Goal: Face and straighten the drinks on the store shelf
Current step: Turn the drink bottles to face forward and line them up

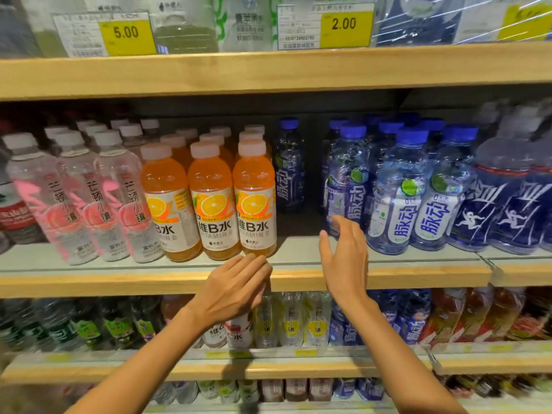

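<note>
The left hand lies flat with the palm down. Its fingers are straight and pressed together and it holds nothing. Its fingertips reach the shelf lip just below the front-right orange vitamin drink bottle with a pale cap; whether they touch the lip cannot be told. The right hand stands on edge to the right of that orange bottle, with fingers extended upward, thumb spread, and nothing in its grasp. Both forearms are bare and rise from the lower edge of the view.

The orange bottle stands upright at the front of the grey shelf with a light wooden lip, label forward, and two matching bottles stand touching on its left. Further left are clear bottles with pink labels. Just right of the orange bottle the shelf front is open, and one dark blue bottle with a blue cap stands set back in that lane. Beyond the right hand are clear blue-capped bottles with blue and white labels.

Above the orange bottle a higher shelf carries yellow price tags reading 5.00 and 2.00. Below it, a lower shelf holds more mixed bottles.
</note>
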`<action>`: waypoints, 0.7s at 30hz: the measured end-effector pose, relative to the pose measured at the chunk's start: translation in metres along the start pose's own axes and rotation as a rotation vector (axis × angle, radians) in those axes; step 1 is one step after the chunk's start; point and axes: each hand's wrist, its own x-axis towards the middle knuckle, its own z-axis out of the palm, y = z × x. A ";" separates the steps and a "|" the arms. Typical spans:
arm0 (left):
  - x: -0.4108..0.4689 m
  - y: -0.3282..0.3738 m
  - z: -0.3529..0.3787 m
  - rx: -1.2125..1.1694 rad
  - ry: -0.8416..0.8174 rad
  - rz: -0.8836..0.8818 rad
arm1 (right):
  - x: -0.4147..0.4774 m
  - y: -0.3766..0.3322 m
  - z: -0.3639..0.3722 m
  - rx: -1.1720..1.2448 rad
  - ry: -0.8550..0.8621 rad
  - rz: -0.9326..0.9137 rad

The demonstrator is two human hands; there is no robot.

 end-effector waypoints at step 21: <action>-0.019 -0.011 0.016 0.181 -0.016 0.127 | 0.107 -0.009 0.099 0.257 -0.274 0.125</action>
